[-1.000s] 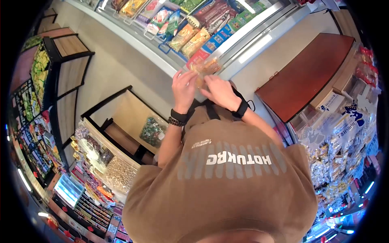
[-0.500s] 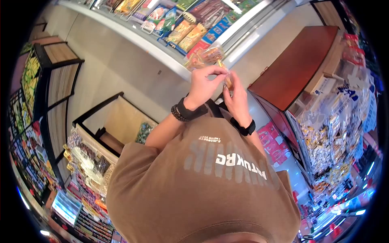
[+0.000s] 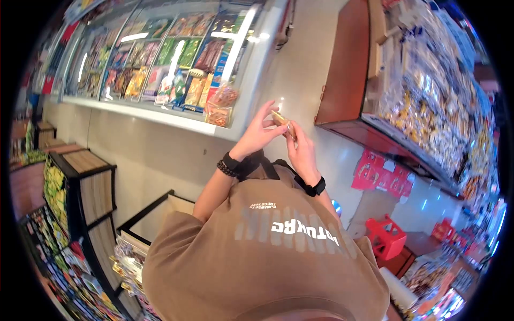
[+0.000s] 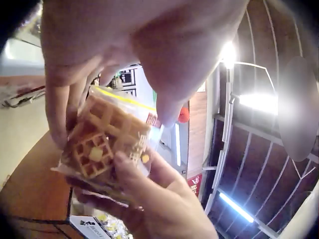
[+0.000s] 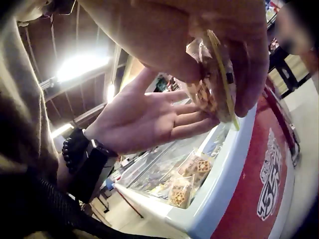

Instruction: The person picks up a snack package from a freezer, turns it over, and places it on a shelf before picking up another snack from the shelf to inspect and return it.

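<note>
A clear packet of waffles (image 3: 285,124) (image 4: 109,134) (image 5: 219,84) with a yellow top strip is held up between both hands. My right hand (image 3: 305,160) (image 4: 169,199) (image 5: 184,40) grips it, thumb on one face and fingers behind. My left hand (image 3: 254,140) (image 4: 124,40) (image 5: 144,122) is spread beside it, its straight fingers against the packet and the palm showing in the right wrist view. The packet's seal looks closed along the strip, though fingers cover parts of it.
Two more waffle packets (image 3: 219,113) (image 5: 180,193) lie at the corner of a glass-topped freezer (image 3: 160,113) (image 5: 199,209). A red-brown counter (image 3: 342,69) with bagged goods stands at the right, a red stool (image 3: 385,236) lower right, dark shelving (image 3: 91,187) at the left.
The view has swung, with the freezer shifting left and the stool coming in. The hands have parted from the freezer's corner packets. The left hand's fingers have spread from a pinch.
</note>
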Action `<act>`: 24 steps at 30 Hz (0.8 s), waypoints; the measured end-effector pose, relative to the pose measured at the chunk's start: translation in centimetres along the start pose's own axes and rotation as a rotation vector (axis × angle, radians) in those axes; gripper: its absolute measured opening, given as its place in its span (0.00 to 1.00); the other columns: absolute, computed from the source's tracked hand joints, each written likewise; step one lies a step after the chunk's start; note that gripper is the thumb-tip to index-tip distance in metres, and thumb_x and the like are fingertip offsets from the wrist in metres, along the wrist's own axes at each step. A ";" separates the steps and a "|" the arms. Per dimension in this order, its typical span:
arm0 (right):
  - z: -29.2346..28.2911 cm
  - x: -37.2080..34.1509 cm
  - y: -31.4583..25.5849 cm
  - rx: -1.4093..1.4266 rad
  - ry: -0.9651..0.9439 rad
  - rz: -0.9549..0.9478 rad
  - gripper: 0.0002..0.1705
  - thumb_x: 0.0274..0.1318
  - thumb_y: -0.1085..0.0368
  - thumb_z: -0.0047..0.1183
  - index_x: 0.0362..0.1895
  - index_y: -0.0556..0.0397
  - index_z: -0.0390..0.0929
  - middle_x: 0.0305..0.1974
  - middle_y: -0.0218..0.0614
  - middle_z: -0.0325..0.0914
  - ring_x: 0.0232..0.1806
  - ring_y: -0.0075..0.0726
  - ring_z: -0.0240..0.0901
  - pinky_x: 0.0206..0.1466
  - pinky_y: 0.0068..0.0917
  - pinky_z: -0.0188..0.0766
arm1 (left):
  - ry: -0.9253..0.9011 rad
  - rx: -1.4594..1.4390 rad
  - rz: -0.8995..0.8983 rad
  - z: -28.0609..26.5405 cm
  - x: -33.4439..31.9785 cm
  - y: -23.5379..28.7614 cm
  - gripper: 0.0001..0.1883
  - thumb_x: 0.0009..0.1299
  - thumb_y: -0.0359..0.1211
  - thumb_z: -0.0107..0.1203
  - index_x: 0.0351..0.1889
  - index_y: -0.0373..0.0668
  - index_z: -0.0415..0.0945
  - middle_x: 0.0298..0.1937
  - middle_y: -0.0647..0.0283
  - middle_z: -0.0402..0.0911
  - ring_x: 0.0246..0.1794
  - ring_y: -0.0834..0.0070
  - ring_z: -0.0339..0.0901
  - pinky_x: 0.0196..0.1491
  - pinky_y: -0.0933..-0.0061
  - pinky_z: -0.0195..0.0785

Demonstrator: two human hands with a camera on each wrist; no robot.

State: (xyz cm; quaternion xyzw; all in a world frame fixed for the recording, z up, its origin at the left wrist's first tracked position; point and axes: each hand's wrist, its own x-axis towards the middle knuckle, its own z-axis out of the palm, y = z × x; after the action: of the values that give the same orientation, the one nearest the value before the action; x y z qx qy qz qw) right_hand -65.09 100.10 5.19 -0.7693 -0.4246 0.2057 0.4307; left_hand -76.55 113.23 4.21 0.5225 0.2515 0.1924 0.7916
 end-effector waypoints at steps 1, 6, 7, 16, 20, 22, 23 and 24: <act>-0.6 -1.1 0.1 0.010 0.023 0.007 0.21 0.65 0.70 0.49 0.61 0.58 0.72 0.48 0.57 0.80 0.48 0.66 0.78 0.48 0.48 0.75 | -0.034 0.022 -0.009 0.8 -0.6 0.0 0.40 0.71 0.26 0.61 0.78 0.40 0.48 0.73 0.53 0.60 0.63 0.71 0.72 0.59 0.72 0.73; -2.9 -6.6 1.2 0.040 0.204 0.053 0.20 0.62 0.70 0.53 0.58 0.56 0.74 0.50 0.53 0.80 0.49 0.62 0.78 0.50 0.48 0.76 | -0.114 0.069 -0.157 5.3 -2.5 0.1 0.51 0.69 0.26 0.65 0.79 0.38 0.35 0.65 0.44 0.69 0.58 0.66 0.78 0.57 0.69 0.76; -3.5 -7.8 1.6 0.020 0.223 0.052 0.20 0.61 0.69 0.55 0.58 0.56 0.74 0.49 0.52 0.81 0.49 0.60 0.78 0.50 0.47 0.76 | -0.124 -0.005 -0.201 6.2 -2.8 -0.6 0.53 0.69 0.25 0.64 0.79 0.39 0.31 0.58 0.44 0.75 0.55 0.67 0.80 0.56 0.70 0.76; -7.9 -15.7 5.3 0.151 0.619 0.158 0.22 0.61 0.70 0.56 0.60 0.57 0.72 0.47 0.54 0.80 0.46 0.62 0.78 0.47 0.45 0.76 | -0.407 0.189 -0.350 15.9 -3.2 -3.8 0.45 0.75 0.28 0.56 0.80 0.36 0.34 0.58 0.50 0.80 0.54 0.67 0.82 0.56 0.74 0.76; -10.3 -18.2 7.8 0.271 0.839 0.305 0.20 0.64 0.67 0.56 0.58 0.59 0.72 0.44 0.57 0.80 0.44 0.62 0.80 0.46 0.42 0.76 | -0.722 0.346 -0.360 19.5 -1.6 -7.8 0.31 0.76 0.29 0.55 0.75 0.31 0.56 0.64 0.53 0.76 0.63 0.69 0.75 0.66 0.71 0.67; -12.2 -19.5 9.1 0.255 0.947 0.287 0.19 0.64 0.68 0.55 0.58 0.59 0.72 0.43 0.56 0.81 0.44 0.61 0.80 0.45 0.41 0.75 | -0.809 0.347 -0.395 23.2 -1.2 -8.3 0.27 0.76 0.28 0.55 0.71 0.30 0.63 0.66 0.54 0.73 0.66 0.70 0.71 0.70 0.70 0.62; -13.3 -20.2 9.4 0.276 0.977 0.364 0.17 0.65 0.68 0.56 0.56 0.59 0.74 0.44 0.49 0.84 0.47 0.46 0.84 0.49 0.34 0.77 | -0.911 0.391 -0.370 25.0 -0.7 -8.9 0.26 0.76 0.28 0.54 0.71 0.30 0.63 0.66 0.54 0.74 0.65 0.71 0.72 0.70 0.70 0.62; -14.3 -20.9 10.1 0.268 1.013 0.380 0.17 0.65 0.68 0.56 0.56 0.59 0.74 0.44 0.49 0.84 0.47 0.46 0.84 0.49 0.34 0.77 | -1.009 0.430 -0.344 26.9 -0.2 -9.3 0.26 0.77 0.28 0.54 0.71 0.30 0.63 0.65 0.54 0.75 0.65 0.71 0.72 0.69 0.70 0.63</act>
State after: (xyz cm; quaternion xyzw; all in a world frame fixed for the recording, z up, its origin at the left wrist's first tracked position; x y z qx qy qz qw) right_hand -62.14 73.08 3.50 -0.7737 0.0118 -0.0637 0.6302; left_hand -60.21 89.94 4.41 0.6504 -0.0425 -0.2679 0.7095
